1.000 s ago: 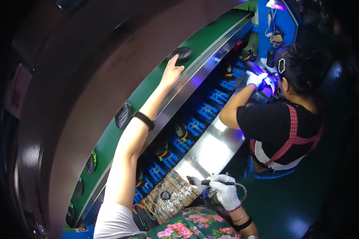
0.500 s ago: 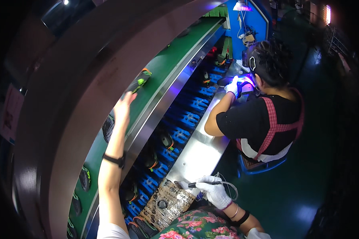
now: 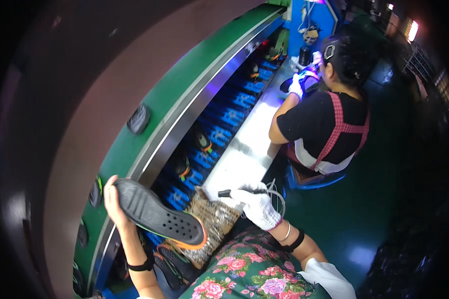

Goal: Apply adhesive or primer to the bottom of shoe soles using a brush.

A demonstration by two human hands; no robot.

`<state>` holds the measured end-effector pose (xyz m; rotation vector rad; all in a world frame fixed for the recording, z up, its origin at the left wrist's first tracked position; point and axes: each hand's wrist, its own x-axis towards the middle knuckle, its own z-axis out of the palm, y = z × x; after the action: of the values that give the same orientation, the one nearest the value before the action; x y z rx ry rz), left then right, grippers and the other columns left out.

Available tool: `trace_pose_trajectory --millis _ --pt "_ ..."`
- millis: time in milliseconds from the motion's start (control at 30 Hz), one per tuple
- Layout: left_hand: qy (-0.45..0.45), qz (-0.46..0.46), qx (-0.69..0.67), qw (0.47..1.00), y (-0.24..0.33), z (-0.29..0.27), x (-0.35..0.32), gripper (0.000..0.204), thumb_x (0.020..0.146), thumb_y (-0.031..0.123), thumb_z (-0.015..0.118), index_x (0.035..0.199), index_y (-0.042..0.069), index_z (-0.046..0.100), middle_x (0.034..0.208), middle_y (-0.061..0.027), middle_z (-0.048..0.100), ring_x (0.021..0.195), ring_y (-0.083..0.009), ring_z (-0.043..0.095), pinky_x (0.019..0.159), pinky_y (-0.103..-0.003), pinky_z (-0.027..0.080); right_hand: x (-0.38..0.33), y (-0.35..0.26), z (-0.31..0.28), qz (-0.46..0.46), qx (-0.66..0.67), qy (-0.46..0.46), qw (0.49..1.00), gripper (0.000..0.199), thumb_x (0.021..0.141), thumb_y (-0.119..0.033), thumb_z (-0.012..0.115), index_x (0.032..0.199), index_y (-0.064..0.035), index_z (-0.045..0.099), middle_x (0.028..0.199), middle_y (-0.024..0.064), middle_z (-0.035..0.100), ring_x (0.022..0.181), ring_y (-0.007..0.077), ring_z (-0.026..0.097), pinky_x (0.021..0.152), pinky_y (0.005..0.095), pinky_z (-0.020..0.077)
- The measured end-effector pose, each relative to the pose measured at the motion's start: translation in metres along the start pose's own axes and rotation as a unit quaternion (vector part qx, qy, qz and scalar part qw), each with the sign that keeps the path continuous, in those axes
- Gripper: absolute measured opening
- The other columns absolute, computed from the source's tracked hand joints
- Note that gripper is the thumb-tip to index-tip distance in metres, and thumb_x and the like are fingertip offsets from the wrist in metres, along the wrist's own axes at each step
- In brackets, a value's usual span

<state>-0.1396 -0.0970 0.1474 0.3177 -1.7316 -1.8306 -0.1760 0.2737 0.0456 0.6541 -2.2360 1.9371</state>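
Observation:
My bare left hand [image 3: 113, 205] is closed on one end of a dark grey shoe sole [image 3: 157, 212] with an orange rim at the other end and a cluster of small holes. The sole is held up, tilted, over the near end of the bench. My right hand [image 3: 258, 207], in a white knitted glove, grips a black-handled brush [image 3: 225, 193] with a thin hose trailing behind. The brush points left, above the brown, crusted work mat [image 3: 209, 219]. More soles [image 3: 172, 264] lie at the mat's left edge, by my lap.
A green conveyor belt [image 3: 157, 94] carrying dark soles runs along the left under a curved hood [image 3: 95, 104]. Beside it is a rack with blue holders [image 3: 232, 118] and several soles. At the metal bench [image 3: 249, 144], a seated co-worker [image 3: 329, 119] works under purple light.
My left hand has come back from the conveyor belt and now holds a sole in front of me. The brush in my right hand has shifted slightly up.

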Motion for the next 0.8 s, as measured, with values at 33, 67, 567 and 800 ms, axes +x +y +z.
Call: trace_pose_trajectory --millis 33,67,567,800 --pt "0.015 -0.009 0.075 0.997 -0.02 -0.008 -0.009 0.042 0.104 0.034 0.059 0.124 -0.002 0.063 0.115 -0.0202 0.071 0.104 -0.0257 0.07 0.094 -0.036 0.055 0.002 -0.009 0.005 -0.019 -0.011 -0.004 1.0 0.008 0.094 -0.004 0.071 0.099 -0.0018 0.077 0.087 0.0049 0.073 0.079 0.0124 0.067 0.071 0.0264 0.0511" --pt "-0.038 -0.086 0.009 0.996 -0.027 -0.001 -0.024 0.041 0.103 0.034 0.061 0.121 -0.002 0.064 0.109 -0.0182 0.072 0.099 -0.0248 0.07 0.092 -0.034 0.055 0.006 -0.02 0.014 -0.036 -0.02 -0.01 0.999 0.008 0.09 -0.001 0.072 0.097 -0.003 0.077 0.087 0.0088 0.074 0.079 0.0165 0.07 0.071 0.0286 0.0521" --pt "-0.2 -0.477 -0.484 0.705 -0.097 -0.009 -0.218 0.128 0.074 0.102 0.032 0.158 0.005 0.036 0.149 -0.0291 0.05 0.124 -0.0468 0.06 0.108 -0.059 0.047 -0.002 -0.078 0.085 0.198 0.329 -0.172 0.907 0.029 0.088 0.003 0.076 0.116 0.0014 0.072 0.111 0.0096 0.073 0.105 0.0162 0.069 0.095 0.0296 0.056" --pt "-0.11 -0.406 -0.524 0.74 -0.067 0.006 -0.209 0.114 0.082 0.098 0.022 0.143 0.007 0.05 0.108 -0.0204 0.065 0.087 -0.0341 0.066 0.085 -0.051 0.053 -0.004 -0.106 0.082 0.216 0.283 -0.165 0.92 0.023 0.084 0.005 0.077 0.107 0.0044 0.075 0.096 0.0103 0.077 0.085 0.0158 0.073 0.078 0.0278 0.0592"
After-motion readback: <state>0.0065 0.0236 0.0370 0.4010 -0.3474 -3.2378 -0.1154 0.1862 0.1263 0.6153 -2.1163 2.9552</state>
